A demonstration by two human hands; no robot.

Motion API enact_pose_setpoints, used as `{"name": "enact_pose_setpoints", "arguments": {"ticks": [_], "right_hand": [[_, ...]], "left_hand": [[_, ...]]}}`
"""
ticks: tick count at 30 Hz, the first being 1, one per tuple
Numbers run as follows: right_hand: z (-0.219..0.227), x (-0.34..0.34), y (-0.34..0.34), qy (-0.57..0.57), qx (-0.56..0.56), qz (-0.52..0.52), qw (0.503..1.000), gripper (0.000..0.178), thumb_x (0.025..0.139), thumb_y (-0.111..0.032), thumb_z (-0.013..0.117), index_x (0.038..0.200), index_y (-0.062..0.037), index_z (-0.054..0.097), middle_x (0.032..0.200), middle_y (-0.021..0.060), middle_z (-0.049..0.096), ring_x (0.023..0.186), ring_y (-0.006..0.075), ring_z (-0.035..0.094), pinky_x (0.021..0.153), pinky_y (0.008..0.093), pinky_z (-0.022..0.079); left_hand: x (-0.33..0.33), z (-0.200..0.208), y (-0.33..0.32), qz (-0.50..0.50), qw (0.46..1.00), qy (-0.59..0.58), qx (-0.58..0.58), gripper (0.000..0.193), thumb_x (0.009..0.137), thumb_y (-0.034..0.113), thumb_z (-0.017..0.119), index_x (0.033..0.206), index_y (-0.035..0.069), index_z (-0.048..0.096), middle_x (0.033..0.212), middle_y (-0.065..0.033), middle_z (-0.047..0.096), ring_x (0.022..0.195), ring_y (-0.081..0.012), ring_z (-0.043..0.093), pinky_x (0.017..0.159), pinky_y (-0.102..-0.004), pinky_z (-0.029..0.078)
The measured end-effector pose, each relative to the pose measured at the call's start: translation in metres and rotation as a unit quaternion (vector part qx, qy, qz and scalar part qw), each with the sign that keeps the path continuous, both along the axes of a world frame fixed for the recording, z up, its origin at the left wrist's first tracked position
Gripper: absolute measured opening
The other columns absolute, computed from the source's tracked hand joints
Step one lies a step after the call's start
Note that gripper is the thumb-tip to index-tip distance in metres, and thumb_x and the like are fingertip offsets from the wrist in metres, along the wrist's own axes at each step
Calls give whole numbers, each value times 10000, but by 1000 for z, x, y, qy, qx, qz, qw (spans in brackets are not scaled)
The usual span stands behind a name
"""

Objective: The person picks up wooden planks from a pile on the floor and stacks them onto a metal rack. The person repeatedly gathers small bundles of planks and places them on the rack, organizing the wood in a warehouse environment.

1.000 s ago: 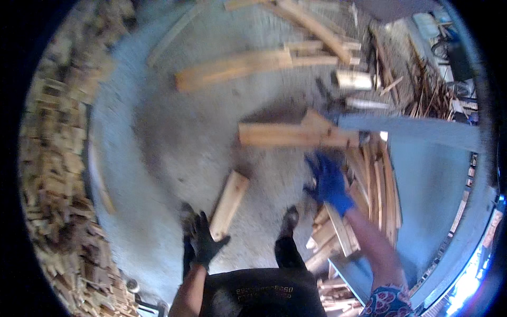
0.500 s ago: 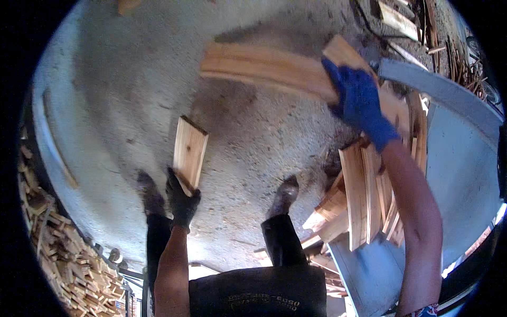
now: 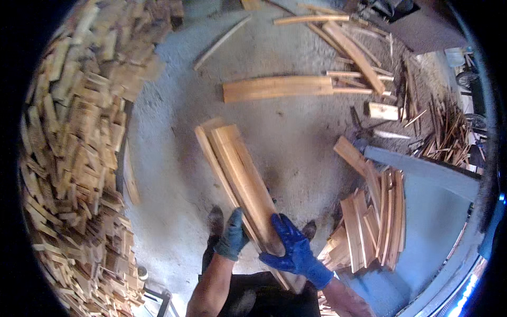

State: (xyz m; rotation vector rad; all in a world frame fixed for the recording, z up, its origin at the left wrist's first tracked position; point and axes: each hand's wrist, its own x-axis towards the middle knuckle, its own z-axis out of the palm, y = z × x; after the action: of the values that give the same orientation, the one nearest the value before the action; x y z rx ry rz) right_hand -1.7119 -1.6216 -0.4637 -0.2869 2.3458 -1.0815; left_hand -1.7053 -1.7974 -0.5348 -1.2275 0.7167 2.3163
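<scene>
Concrete floor (image 3: 169, 174): grey, stacked wood (image 3: 90, 174) at nine o'clock.
Left hand (image 3: 231, 236): gripping boards (image 3: 245, 177), left edge.
Right hand (image 3: 296, 251): grasping their right side.
Boards: extending toward eleven o'clock from both hands.

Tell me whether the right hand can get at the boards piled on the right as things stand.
Probably not: the right hand is on the long boards held with the left hand. Otherwise, nothing visible blocks the piled boards.

The boards (image 3: 247, 177) look smooth, matt wood; the floor (image 3: 163, 185), rough concrete.
</scene>
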Motion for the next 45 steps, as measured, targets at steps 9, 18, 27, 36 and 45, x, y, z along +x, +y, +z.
{"name": "enact_pose_setpoints", "arguments": {"ticks": [9,18,27,36,45], "right_hand": [[74,-81,-45,-273,-272,-102,917,772,783,-284,706,1406,-93,293,1368,148,411,1198,263,457,972,354,388],[-192,-325,48,82,291,200,932,920,664,-439,706,1415,-168,249,1412,218,287,1270,372,337,987,498,329],[-324,-418,46,216,361,280,863,921,624,-332,738,1408,-197,272,1365,185,358,1261,343,339,1020,493,259],[-203,-327,48,-177,82,103,975,806,685,-440,710,1350,-128,378,1158,181,569,1046,328,564,864,424,452],[45,-206,61,-178,-172,-142,958,787,791,-475,635,1417,-151,285,1226,214,526,1083,313,552,927,375,410]], "left_hand": [[-75,95,-80,17,972,71,224,727,837,466,566,1339,5,312,1235,-196,488,1112,-312,507,907,-408,466],[-97,34,-97,160,984,-53,55,669,886,520,373,1392,92,280,1223,-200,489,1076,-330,512,915,-497,425],[-89,9,-71,192,898,-357,-172,598,858,583,385,1324,209,415,941,-92,616,745,-275,613,694,-559,506],[-136,45,-72,159,960,-218,-76,573,855,472,415,1334,158,404,1147,-140,581,952,-241,599,800,-471,482],[-201,64,-57,-60,985,163,12,759,846,590,397,1426,133,222,1381,-162,375,1207,-340,441,1011,-552,318]]}}
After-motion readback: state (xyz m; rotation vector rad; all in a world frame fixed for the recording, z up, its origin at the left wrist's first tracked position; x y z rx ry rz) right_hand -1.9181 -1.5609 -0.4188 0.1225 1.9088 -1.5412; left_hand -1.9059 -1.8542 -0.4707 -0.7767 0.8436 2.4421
